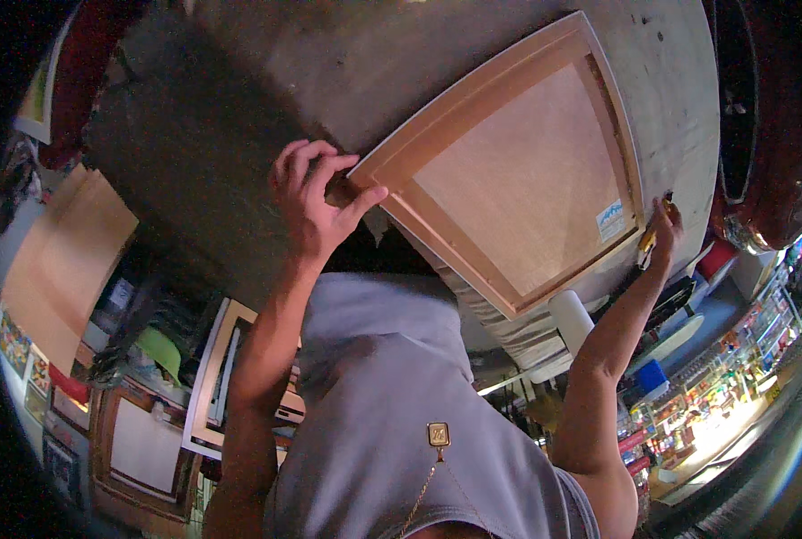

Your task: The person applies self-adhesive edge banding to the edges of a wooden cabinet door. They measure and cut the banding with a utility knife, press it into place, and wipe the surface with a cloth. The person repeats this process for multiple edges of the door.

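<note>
A picture frame [428,142] of pale wood lies tilted on the grey worktable, its back facing up. Inside its rails is a brown backing board [527,171] with a small blue-and-white label [610,218] near the right corner. My left hand [318,193] grips the frame's left corner, thumb on the wood and index finger at the outer edge. By the frame's right edge, my right hand [667,229] is closed around a slim yellow-and-black hand tool [648,242]. The fingers partly cover this tool, so its exact kind is unclear.
The worktable [275,54] has a dark, worn surface on the left. A white roll [572,321] sits below the frame's near corner. Several frames [205,377] and a bent brown board [64,265] stand at the left. Lit shelves [715,395] with small goods line the right.
</note>
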The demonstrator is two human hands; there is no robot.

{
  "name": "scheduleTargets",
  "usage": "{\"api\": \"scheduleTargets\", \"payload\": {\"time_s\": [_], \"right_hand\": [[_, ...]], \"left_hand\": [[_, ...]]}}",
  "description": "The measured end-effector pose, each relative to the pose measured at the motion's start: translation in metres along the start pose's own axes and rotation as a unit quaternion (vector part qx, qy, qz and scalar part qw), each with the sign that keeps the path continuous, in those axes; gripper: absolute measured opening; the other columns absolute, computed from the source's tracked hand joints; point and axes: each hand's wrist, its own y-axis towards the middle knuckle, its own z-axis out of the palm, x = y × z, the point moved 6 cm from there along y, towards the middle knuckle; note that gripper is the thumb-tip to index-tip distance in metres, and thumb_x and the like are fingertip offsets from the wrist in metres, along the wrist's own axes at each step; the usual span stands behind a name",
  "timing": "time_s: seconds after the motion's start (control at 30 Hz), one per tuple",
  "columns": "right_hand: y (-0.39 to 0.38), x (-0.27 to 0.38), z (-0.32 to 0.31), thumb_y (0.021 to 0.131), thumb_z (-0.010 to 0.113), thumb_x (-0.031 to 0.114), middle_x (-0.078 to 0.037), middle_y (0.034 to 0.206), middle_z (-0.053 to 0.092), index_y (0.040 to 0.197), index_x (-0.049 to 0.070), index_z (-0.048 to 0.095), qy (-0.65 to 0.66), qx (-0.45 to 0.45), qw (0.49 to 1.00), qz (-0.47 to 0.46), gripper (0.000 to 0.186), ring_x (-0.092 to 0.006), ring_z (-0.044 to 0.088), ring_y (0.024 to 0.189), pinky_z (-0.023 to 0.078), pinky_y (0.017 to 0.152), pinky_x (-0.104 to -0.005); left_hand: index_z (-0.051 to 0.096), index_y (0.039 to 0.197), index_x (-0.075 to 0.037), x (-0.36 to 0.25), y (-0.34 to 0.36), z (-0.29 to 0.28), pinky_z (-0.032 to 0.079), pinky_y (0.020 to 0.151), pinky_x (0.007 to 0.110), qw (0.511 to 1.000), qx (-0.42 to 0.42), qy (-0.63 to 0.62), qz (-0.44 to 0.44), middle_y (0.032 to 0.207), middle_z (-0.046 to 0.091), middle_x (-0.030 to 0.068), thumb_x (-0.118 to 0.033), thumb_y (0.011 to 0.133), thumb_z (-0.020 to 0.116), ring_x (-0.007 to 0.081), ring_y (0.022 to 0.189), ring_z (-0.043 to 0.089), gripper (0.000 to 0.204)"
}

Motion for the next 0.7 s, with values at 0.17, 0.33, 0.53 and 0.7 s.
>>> {"api": "scheduleTargets", "payload": {"time_s": [0.17,0.33,0.53,0.7], "right_hand": [[-0.021,0.009,-0.010,0.090,0.063,0.021,-0.014,0.107,0.066,0.134,0.003,0.049,-0.085,0.002,0.981,-0.172,0.049,-0.0163,0.063,0.091,0.051,0.079,-0.0298],[-0.031,0.072,-0.049,0.093,0.054,0.021,-0.013,0.109,0.065,0.130,0.000,0.050,-0.003,-0.150,0.953,-0.263,0.043,-0.0196,0.063,0.088,0.052,0.076,-0.0316],[-0.217,0.218,0.053,0.095,0.052,0.033,-0.010,0.100,0.063,0.126,-0.002,0.051,0.468,0.336,0.811,-0.099,0.046,-0.0153,0.058,0.075,0.051,0.061,-0.0265],[-0.397,0.247,0.147,0.081,0.071,0.021,-0.023,0.136,0.048,0.144,-0.002,0.032,0.470,0.458,0.743,-0.130,0.077,-0.0222,0.062,0.094,0.054,0.075,-0.0322]], "left_hand": [[0.069,0.080,-0.012,0.006,0.008,0.001,0.039,0.087,0.040,0.994,-0.025,-0.102,0.022,0.089,0.062,-0.0003,-0.032,0.075,0.079,0.0228,0.095,0.051,0.023],[0.068,0.095,-0.010,0.022,0.000,-0.003,0.048,0.078,0.037,0.980,-0.047,-0.190,-0.037,0.092,0.063,0.0042,-0.030,0.077,0.079,0.0254,0.092,0.059,0.029],[0.063,0.104,-0.008,0.021,-0.013,0.005,0.052,0.075,0.035,0.962,0.045,-0.257,-0.078,0.091,0.063,0.0101,-0.029,0.078,0.079,0.0253,0.085,0.065,0.037],[0.062,0.102,-0.007,0.028,-0.016,0.013,0.052,0.071,0.035,0.944,0.051,-0.316,-0.086,0.089,0.063,0.0104,-0.027,0.078,0.079,0.0249,0.082,0.065,0.035]]}}
